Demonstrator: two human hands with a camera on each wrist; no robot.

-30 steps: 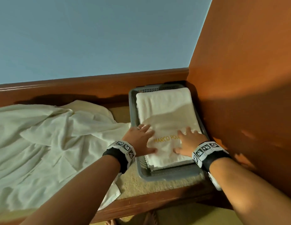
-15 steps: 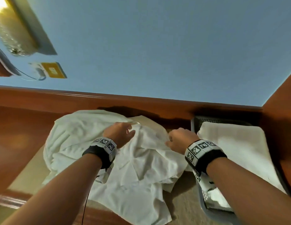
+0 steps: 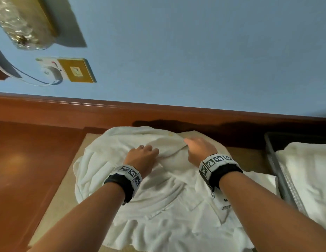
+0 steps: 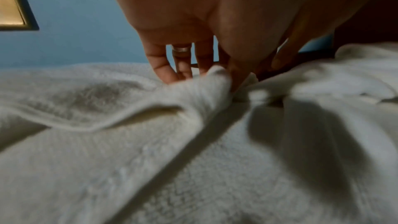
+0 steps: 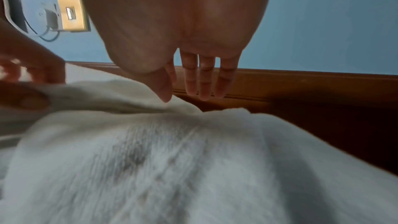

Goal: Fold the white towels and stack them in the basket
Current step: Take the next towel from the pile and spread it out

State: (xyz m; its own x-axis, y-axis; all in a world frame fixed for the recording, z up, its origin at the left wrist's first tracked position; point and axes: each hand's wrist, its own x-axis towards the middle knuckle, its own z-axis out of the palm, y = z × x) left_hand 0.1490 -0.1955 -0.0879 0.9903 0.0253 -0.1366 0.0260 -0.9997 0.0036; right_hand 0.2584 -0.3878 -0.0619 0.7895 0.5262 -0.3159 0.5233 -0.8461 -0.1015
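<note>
Lying crumpled on the desk (image 3: 55,193) is a heap of white towels (image 3: 158,211), spread between the wooden back rail (image 3: 122,115) and the near edge. A raised ridge of the heap is pinched by the left hand (image 3: 143,157): in the left wrist view the thumb and the fingers (image 4: 163,71) are seen closed on that fold of cloth (image 4: 206,88), and a ring (image 4: 182,49) is worn on one finger. The right hand (image 3: 198,150) is held just beside the left, over the far part of the heap; in the right wrist view its fingers (image 5: 204,81) hang straight and relaxed with nothing grasped, the thumb tip close to a towel edge, though contact cannot be told. At the right edge of the head view, a grey basket (image 3: 278,171) stands on the desk, touched by the heap's corner, and a folded towel (image 3: 307,171) is laid inside it. Marker bands (image 3: 216,160) are worn on both wrists. On the blue wall (image 3: 195,51) a brass switch plate (image 3: 76,70) and a lamp (image 3: 22,24) are mounted.
</note>
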